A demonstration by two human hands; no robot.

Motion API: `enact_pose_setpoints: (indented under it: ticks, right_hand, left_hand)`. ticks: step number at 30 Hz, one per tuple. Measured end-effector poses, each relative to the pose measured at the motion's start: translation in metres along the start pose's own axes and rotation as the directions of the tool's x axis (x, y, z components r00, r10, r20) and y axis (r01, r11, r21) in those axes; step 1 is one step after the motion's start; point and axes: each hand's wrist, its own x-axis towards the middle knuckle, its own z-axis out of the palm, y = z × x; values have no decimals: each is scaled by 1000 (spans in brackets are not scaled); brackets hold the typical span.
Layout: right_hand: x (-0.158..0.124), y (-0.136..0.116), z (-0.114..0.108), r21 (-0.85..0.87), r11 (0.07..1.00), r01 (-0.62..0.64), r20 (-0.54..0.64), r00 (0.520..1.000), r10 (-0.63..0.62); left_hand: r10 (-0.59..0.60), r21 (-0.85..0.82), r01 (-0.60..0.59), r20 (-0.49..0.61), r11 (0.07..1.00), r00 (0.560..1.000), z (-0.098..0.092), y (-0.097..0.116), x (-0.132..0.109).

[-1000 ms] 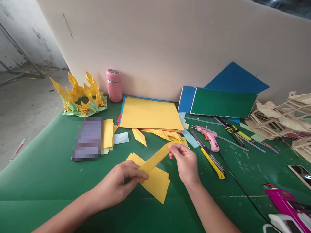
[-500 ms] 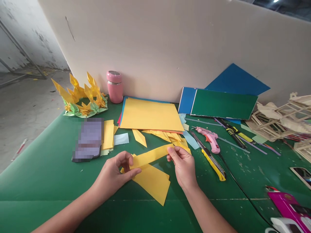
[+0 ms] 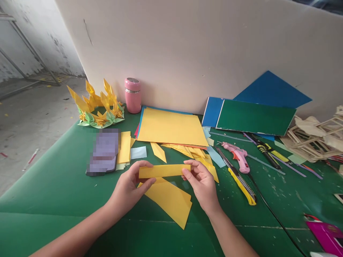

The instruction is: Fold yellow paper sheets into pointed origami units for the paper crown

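A narrow yellow paper strip (image 3: 163,171), seemingly folded, spans the gap between my hands and lies nearly level. Its left end sits inside the curved fingers and thumb of my left hand (image 3: 130,185). At the other end, my right hand (image 3: 203,184) pinches the strip between thumb and fingers. Below it on the table are yellow paper sheets (image 3: 171,203), overlapping and set at a slant. Behind my right hand lies a heap of folded yellow paper pieces (image 3: 184,150).
Behind the hands is a stack of coloured paper (image 3: 173,125). On the left stand a paper crown (image 3: 100,107), a pink flask (image 3: 133,98) and a blurred phone (image 3: 104,151). A utility knife (image 3: 242,185), a pink glue gun (image 3: 237,155) and a wooden model (image 3: 311,139) lie right.
The strip has turned from a slant to nearly level, its right end coming down. My left fingers have shifted up along its left end. The view has swung slightly left.
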Motion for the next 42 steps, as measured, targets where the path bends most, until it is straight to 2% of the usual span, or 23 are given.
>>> enact_pose_setpoints:
  ticks: [2,3,6,8,11,16,22,28,33,36,39,42]
  right_hand:
    - [-1,2,-1,-194,968,159,1,987,-162]
    - [-2,2,-1,-304,915,264,16,962,-272]
    - [-8,-3,2,-551,637,539,158,817,-554]
    - [-13,-8,7,-584,508,633,265,740,-618]
    - [-20,-13,13,-555,459,694,349,695,-628]
    - [-21,-12,16,-499,508,702,363,701,-613]
    - [-17,-7,11,-455,554,697,449,717,-534]
    - [-16,-10,10,-384,591,709,539,692,-480]
    - [-17,-9,12,-379,611,695,568,696,-439]
    - [-18,-6,13,-377,658,652,587,718,-374]
    - [-20,-6,14,-387,730,563,566,770,-294]
    - [-21,-7,16,-419,752,509,539,806,-245]
  left_hand:
    - [117,161,-116,1,980,993,-2,-1,0]
    - [175,236,-175,20,956,984,-3,-1,0]
    - [276,346,-296,108,890,955,-3,-2,0]
    - [301,372,-333,144,866,943,-1,-1,-2]
    - [286,358,-352,224,865,932,3,3,-5]
    - [274,323,-383,335,866,901,1,13,-8]
    - [211,330,-293,261,898,942,0,8,-2]
    - [209,308,-277,237,910,949,1,2,1]
    - [211,308,-274,224,911,952,2,1,0]
    - [213,310,-281,236,908,948,3,3,0]
    - [205,310,-279,251,909,946,3,6,0]
    - [171,296,-250,267,922,948,3,7,-1]
